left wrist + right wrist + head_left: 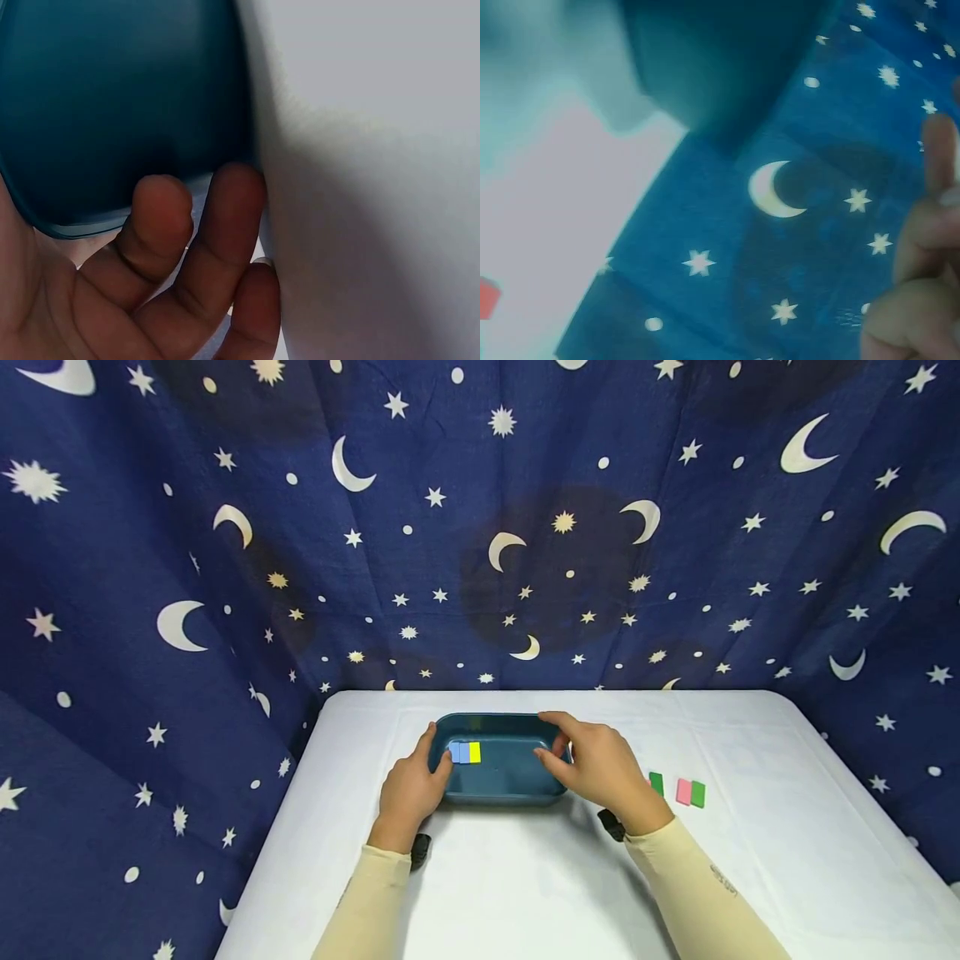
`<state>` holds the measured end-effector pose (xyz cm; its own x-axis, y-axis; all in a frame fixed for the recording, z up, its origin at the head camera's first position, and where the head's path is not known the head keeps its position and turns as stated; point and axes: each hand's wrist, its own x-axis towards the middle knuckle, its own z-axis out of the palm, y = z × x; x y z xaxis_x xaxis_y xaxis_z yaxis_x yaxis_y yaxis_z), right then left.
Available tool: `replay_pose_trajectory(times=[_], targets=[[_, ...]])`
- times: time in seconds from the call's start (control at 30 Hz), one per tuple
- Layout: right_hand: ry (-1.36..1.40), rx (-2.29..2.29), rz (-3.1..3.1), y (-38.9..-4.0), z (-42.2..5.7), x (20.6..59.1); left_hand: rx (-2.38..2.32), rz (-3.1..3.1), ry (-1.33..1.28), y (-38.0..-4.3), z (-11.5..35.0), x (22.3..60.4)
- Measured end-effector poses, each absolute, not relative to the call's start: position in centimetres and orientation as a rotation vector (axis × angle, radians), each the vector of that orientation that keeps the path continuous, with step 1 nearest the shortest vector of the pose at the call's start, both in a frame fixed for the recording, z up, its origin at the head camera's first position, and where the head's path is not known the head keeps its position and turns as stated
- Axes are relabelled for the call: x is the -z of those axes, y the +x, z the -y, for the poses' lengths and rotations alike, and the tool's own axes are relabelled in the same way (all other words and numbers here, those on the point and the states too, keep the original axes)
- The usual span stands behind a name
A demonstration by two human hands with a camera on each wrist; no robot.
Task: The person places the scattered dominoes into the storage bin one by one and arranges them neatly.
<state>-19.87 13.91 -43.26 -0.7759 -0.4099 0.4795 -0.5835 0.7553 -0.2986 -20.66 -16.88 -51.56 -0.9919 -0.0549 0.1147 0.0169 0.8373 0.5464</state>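
A dark teal rectangular tray (pixel 510 783) sits on the white table. My left hand (pixel 411 792) grips its left end, thumb over the rim and fingers along the outer wall. In the left wrist view, fingertips (pixel 238 199) touch the teal wall. Inside, at the left, lie two blue pieces (pixel 459 752) and a yellow piece (pixel 475 752) side by side. Around the tray's right end, my right hand (pixel 596 764) is spread, its thumb above the inside and its index finger near the back corner. In the right wrist view, its loosely bent fingers (pixel 922 247) appear apart from the tray.
Right of the tray, a pink piece (pixel 684 791) and a green piece (pixel 698 794) lie together on the white tablecloth (pixel 795 827). Another green piece (pixel 656 782) is partly hidden by the right wrist. A navy curtain (pixel 450 552) with moons and stars hangs behind the table.
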Motion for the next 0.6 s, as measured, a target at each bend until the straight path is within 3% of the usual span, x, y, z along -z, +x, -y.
replay_pose_trajectory(times=[0.6], targets=[[0.548,-0.758,2.511,-18.7,-20.1,47.9,0.844,2.876,0.035,-20.5,16.7,51.8]])
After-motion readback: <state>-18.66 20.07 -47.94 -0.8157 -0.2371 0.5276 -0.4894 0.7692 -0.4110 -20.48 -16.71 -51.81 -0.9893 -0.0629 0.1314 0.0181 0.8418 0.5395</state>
